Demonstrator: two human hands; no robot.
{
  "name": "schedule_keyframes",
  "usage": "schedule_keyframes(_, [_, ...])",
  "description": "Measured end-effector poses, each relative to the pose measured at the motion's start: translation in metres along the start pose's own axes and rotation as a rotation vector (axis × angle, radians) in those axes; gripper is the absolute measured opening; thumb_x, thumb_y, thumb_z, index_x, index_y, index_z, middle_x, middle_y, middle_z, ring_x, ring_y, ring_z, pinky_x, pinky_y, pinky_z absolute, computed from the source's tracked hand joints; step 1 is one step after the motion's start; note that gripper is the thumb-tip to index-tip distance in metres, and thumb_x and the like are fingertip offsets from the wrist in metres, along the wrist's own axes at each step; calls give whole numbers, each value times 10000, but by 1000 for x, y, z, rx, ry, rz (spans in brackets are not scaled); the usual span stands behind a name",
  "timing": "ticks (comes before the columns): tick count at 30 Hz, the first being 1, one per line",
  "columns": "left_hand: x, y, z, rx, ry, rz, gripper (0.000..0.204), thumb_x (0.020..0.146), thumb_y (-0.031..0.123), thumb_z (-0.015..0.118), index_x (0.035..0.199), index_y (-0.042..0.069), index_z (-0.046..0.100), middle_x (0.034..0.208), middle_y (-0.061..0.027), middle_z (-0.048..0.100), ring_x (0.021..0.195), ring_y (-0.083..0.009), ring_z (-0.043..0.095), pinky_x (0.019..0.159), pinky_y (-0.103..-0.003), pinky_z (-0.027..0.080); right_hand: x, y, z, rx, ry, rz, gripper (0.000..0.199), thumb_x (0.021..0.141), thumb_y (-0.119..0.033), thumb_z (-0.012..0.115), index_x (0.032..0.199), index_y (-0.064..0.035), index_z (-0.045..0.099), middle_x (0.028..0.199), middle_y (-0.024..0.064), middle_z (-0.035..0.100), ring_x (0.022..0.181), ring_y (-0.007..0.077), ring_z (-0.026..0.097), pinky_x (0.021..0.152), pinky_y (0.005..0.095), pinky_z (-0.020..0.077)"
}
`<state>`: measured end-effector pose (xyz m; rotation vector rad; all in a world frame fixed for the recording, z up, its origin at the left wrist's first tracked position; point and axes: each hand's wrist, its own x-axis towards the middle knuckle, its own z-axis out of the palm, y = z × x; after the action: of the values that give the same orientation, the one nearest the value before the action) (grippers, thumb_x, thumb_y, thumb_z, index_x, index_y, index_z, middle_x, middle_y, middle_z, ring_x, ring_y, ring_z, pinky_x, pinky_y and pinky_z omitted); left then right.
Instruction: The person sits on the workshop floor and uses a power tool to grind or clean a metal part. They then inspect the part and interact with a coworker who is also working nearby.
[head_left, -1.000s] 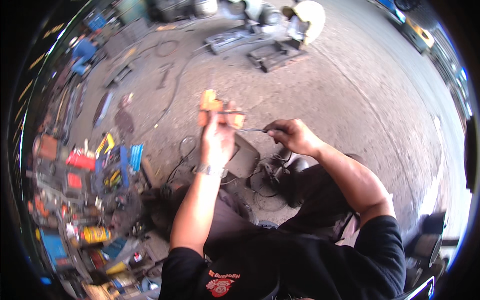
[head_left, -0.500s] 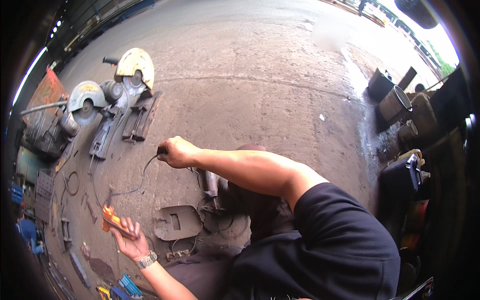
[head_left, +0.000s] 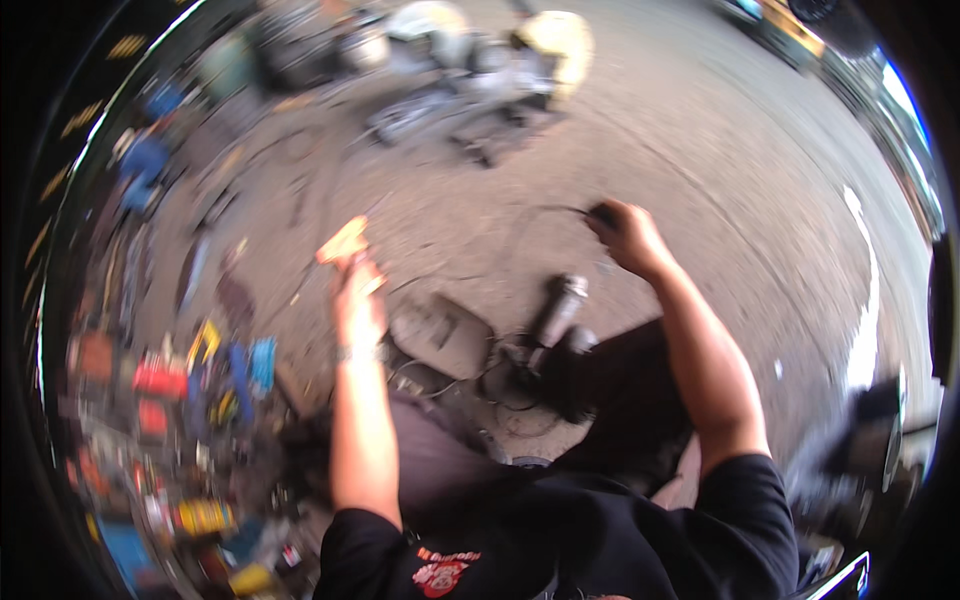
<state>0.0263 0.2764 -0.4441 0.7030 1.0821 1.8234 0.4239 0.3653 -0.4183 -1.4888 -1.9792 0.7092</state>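
My left hand (head_left: 358,295) is closed around an orange hand-held object (head_left: 345,240), which is blurred; its exact kind does not show. Out to the right, my right hand (head_left: 632,240) grips the black end piece (head_left: 601,214) of a thin dark cable (head_left: 550,208). The cable runs left from that hand and fades into the blur over the floor. Between my arms, near my knees, a grey cylindrical power tool (head_left: 560,310) stands tilted on the ground. Left of it lies a flat metal plate (head_left: 440,335) with a slot, just beyond my left knee.
Two cut-off saws with rounded guards, one grey (head_left: 425,30) and one cream (head_left: 560,50), stand at the far left. Many tools lie at the near left, among them a red case-like item (head_left: 160,378) and a yellow item (head_left: 205,516). Dark containers (head_left: 880,430) line the right side.
The view has swung left, so the saws now appear higher and the near-left tools show. My hands have moved apart, the right one farther right. Both keep their hold.
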Motion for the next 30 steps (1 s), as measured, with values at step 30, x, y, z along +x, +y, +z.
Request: schedule_keyframes(30, [-60,-115,26,456,-555,62,475,887,32,551,1362,60,537,1354,-118,597,1269,-220,536,1084,-394,411,-44,-119,84,1319,-551,-28,708,800,-246,753,1414,-80,444,1184,164,604,850,240,653,677,351,557])
